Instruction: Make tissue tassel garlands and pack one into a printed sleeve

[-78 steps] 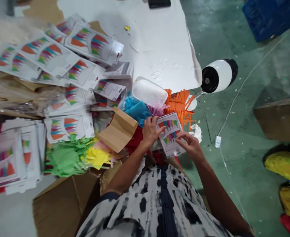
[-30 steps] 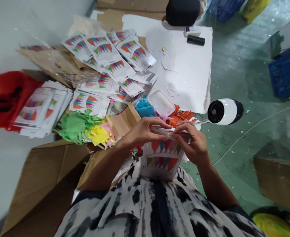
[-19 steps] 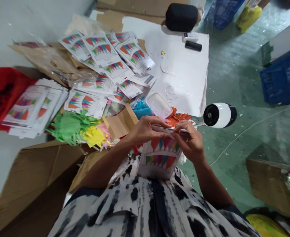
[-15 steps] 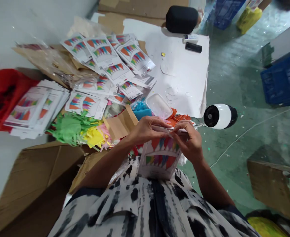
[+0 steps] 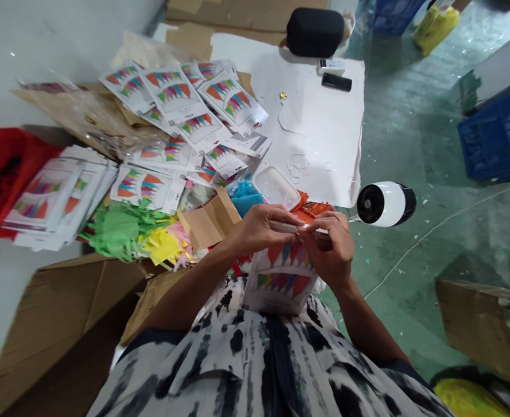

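Upright against my chest stands a flat packet [image 5: 283, 281] printed with rows of coloured tassels. Its upper edge is pinched on the left side by my left hand [image 5: 267, 226]. On the right side, my right hand [image 5: 332, 240] grips the same edge, fingertips almost meeting the other hand's. Just beyond the hands are orange tissue fringe [image 5: 312, 209] and a clear plastic tub [image 5: 276, 186]. A folded brown card box [image 5: 210, 221] lies left of my left hand, beside blue tissue [image 5: 245, 200].
Several printed packets [image 5: 172, 95] are heaped at the far left, with stacked cards [image 5: 53, 194] nearer. Green tissue fringe [image 5: 115, 230] lies before them. A black-and-white cylindrical device [image 5: 386, 204] stands right of my hands. A black case [image 5: 314, 32] is at the back.
Both hands keep their grip on the packet's top edge, with small finger shifts on the right. The surroundings have shifted slightly left as the view moved.
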Demonstrator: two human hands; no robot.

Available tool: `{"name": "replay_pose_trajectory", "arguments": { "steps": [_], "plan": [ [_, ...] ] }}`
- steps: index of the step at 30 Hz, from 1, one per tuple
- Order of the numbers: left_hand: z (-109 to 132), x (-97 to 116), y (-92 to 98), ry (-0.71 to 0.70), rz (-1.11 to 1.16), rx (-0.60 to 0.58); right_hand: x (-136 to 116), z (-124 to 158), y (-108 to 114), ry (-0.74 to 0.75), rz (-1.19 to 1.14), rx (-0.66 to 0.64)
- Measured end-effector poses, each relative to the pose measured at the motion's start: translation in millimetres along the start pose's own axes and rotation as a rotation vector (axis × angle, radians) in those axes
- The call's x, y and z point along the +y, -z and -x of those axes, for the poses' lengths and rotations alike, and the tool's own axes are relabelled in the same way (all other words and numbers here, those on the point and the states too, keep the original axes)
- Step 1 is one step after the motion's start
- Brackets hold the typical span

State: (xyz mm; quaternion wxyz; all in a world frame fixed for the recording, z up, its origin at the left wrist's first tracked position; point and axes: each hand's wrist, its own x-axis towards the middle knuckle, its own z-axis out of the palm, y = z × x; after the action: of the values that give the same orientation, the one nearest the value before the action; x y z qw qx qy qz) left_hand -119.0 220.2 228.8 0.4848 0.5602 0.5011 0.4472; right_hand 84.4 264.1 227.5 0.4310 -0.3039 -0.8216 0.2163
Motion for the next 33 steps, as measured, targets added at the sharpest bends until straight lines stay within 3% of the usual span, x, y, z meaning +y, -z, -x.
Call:
{"name": "replay_pose_trajectory", "arguments": {
  "steps": [7, 14, 18, 22, 26, 30, 33],
  "plan": [
    [0.5, 5.1, -4.9, 0.006, 0.009, 0.017, -4.2, 4.8, 3.2, -0.090, 0.025, -0.023],
    [3.7, 10.8, -14.9, 0.037, 0.056, 0.092, -10.8, 5.1, 6.8, -0.422, -0.227, -0.030],
    [6.2, 15.5, -21.4, 0.104, 0.115, 0.160, -12.1, 7.8, 5.4, -0.526, -0.265, 0.008],
    [9.0, 16.7, -23.9, 0.147, 0.062, 0.214, -13.4, 12.4, 2.0, -0.515, -0.238, 0.058],
    [11.2, 15.9, -22.8, 0.168, 0.013, 0.242, -13.8, 12.1, 2.7, -0.365, -0.141, 0.083],
    [14.0, 16.6, -22.2, 0.106, 0.008, 0.251, -11.1, 10.6, 6.9, -0.195, -0.063, 0.040],
    [16.7, 17.6, -21.8, 0.055, 0.032, 0.211, -9.3, 12.1, 8.8, -0.171, -0.030, 0.008]
  ]
}}
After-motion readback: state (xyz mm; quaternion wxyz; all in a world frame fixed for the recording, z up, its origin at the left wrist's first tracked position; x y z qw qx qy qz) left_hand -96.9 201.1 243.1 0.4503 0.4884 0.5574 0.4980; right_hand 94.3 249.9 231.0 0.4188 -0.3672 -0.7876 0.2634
